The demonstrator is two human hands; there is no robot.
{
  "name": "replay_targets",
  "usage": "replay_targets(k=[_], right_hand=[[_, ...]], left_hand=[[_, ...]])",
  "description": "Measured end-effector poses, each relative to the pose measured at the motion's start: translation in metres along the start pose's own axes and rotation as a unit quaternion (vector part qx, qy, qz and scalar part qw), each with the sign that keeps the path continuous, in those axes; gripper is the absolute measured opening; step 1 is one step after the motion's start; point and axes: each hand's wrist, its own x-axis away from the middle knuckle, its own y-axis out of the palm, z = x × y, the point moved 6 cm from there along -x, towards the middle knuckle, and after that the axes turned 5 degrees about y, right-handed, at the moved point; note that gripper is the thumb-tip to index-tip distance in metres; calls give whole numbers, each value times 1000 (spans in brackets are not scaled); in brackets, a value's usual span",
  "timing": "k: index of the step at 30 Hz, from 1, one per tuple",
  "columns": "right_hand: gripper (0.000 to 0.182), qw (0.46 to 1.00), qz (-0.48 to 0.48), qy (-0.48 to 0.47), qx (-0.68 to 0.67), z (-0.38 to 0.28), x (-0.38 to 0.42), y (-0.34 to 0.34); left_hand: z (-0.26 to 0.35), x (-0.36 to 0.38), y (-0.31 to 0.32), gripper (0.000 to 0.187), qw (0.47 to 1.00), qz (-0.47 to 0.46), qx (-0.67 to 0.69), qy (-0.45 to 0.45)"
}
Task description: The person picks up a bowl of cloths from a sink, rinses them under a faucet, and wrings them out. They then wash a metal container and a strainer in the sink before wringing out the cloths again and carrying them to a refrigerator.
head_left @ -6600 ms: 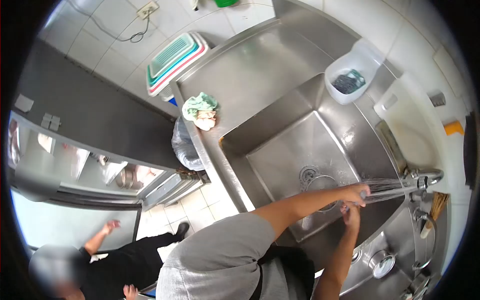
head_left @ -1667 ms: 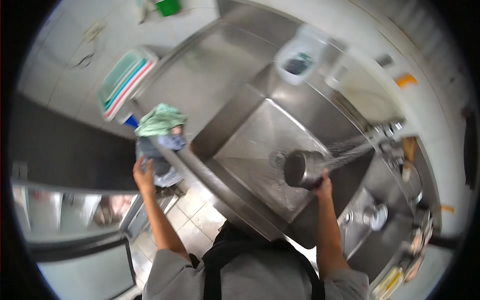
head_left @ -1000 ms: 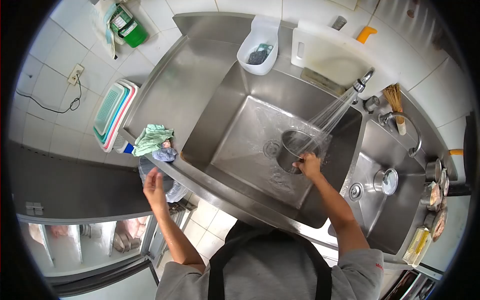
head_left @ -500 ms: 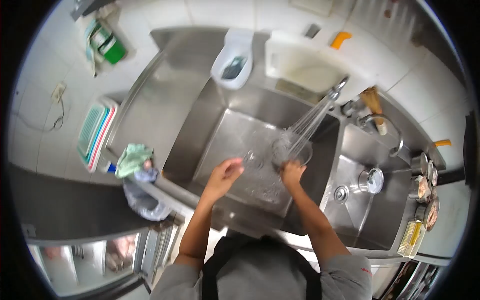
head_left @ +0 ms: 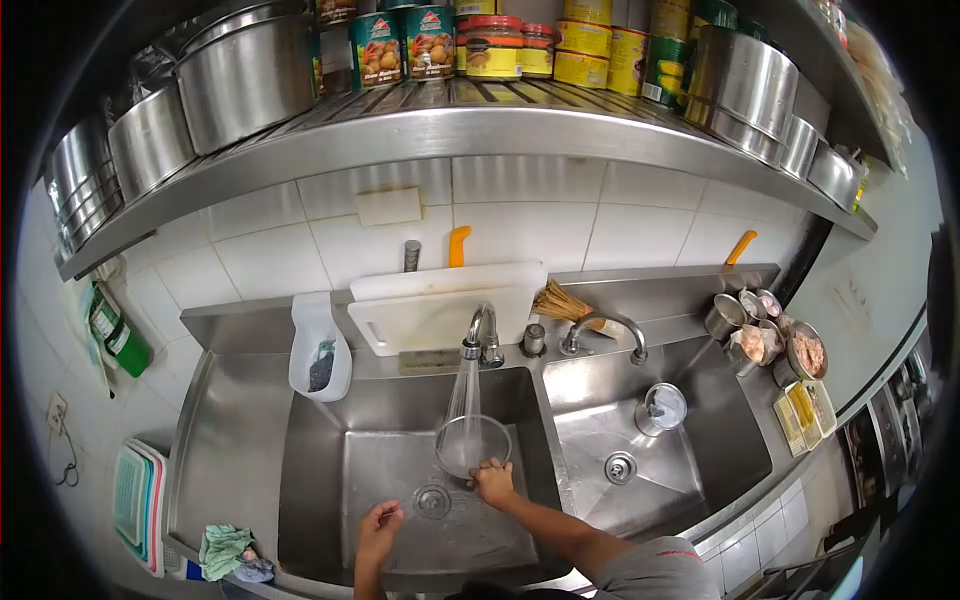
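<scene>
My right hand (head_left: 493, 482) is closed on the near rim of a round, see-through bowl (head_left: 452, 462) in the large left sink basin. Water from the running faucet (head_left: 475, 345) falls in a spray into the bowl. My left hand (head_left: 379, 524) hangs over the same basin, left of the drain (head_left: 432, 501), with nothing in it and its fingers loosely bent and apart from the thumb.
A metal container (head_left: 661, 408) stands in the right basin (head_left: 690, 470). Small pots of raw food (head_left: 805, 355) line the right edge. Above hangs a shelf (head_left: 470, 135) with cans and pots. Cutting boards (head_left: 440, 310) lean on the wall; a green cloth (head_left: 226, 550) lies front left.
The view has tilted up, bringing the wall and shelf into sight. My right hand stays at the bowl under the running water; my left hand remains empty over the basin.
</scene>
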Motion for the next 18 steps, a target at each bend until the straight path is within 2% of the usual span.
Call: replay_targets(k=[2,3,4,5,7,8,9,11,12,13,15,16,17,18], right_hand=[[29,999,-29,-30,8,-7,0,-3],[28,997,-57,-58,18,-11,1,2],[16,993,-46,-51,-101,-7,-3,-2],[16,992,-55,-57,-101,-9,-1,1],[16,993,29,-21,-109,-9,9,0],[16,995,68,-23,-69,-17,18,-1],[16,993,106,-26,-33,-28,24,-1],[18,992,115,-47,-21,-43,28,-10],[14,989,119,-39,-73,-46,29,-15],[9,984,125,-28,-121,-46,29,-22],[12,986,74,7,-151,-43,26,-32],[12,986,62,4,-154,-34,21,-31],[15,968,-70,11,-241,-22,12,-17],[18,925,-201,19,-322,-20,7,-4]], left_hand=[[6,-4,3,26,997,-34,-30,54],[12,-5,4,26,998,-28,-33,52],[9,-6,11,33,999,-19,10,-29],[5,-3,18,40,992,-10,54,-113],[-29,-22,34,61,965,-6,64,-255],[-47,-40,52,77,959,-60,72,-268],[-82,-65,61,78,962,-55,-2,-268],[-71,-89,79,77,967,-72,-157,-185],[-68,-105,80,57,942,43,-334,8],[-46,-102,83,29,933,100,-345,-3],[-42,-119,91,17,922,129,-349,107],[-50,-129,95,15,934,127,-311,122],[-52,-141,101,14,943,124,-273,142],[-31,-141,110,12,937,112,-272,189]])
